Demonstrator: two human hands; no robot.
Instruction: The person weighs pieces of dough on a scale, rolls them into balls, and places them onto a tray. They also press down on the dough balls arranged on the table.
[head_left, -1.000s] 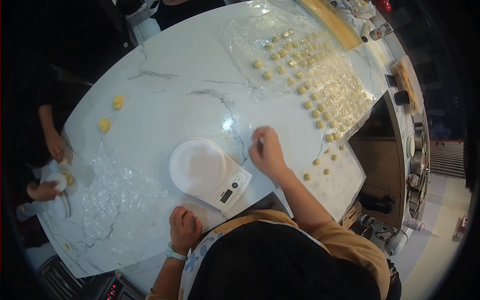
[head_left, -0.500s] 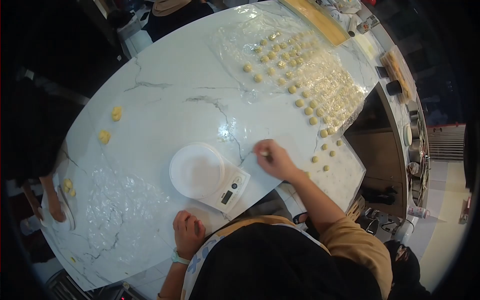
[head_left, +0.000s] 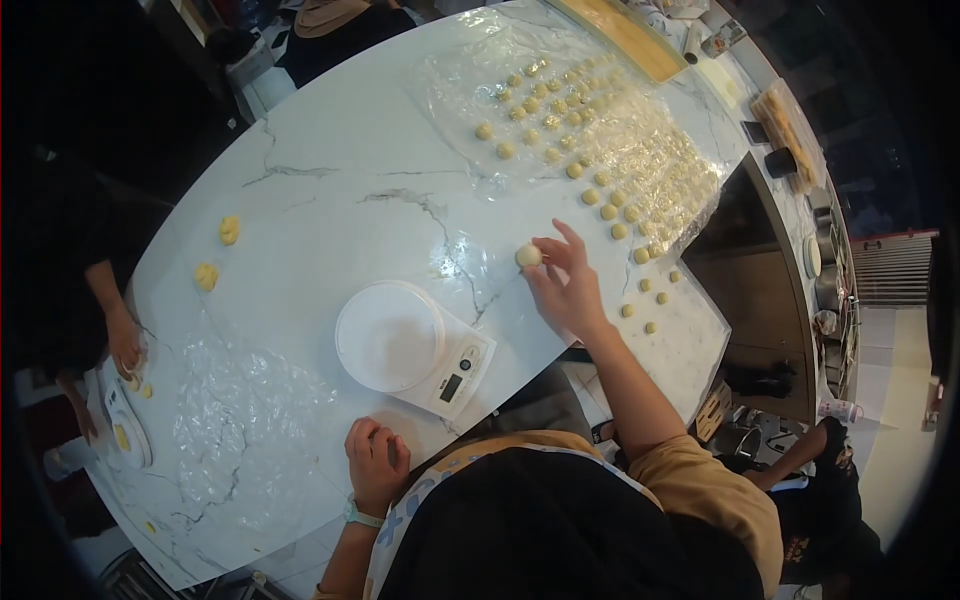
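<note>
Seen from the head camera, we find the right hand (head_left: pixel 566 292) reaching out over the marble tabletop (head_left: pixel 340 205). The tips of its fingers (head_left: pixel 572 243) are closed lightly on a pale dough ball (head_left: pixel 528 256), and the other fingers fan open above it. The ball sits at or just above the stone; we cannot tell which. It is between the white kitchen scale (head_left: pixel 415 348) and the sheet of plastic film (head_left: pixel 462 88) that carries the rows of dough balls (head_left: pixel 560 120).

The left hand (head_left: pixel 375 462) is curled into a loose fist at the near edge of the tabletop, beside the scale. We cannot tell whether anything is inside it.

We judge the grip to be the weak point. Only the fingertips pinch the soft ball, so a harder squeeze could dent it. If the hold slackens, the ball could roll across the smooth marble toward the scale. The sleeve also hangs near the loose balls (head_left: pixel 640 298) at the film's near corner, so a low sweep of the arm could flatten or scatter them.

Well apart to the left lie two yellow dough lumps (head_left: pixel 218 252) and a crumpled film sheet (head_left: pixel 250 400). Another person's hand (head_left: pixel 125 342) works at the far left edge.
</note>
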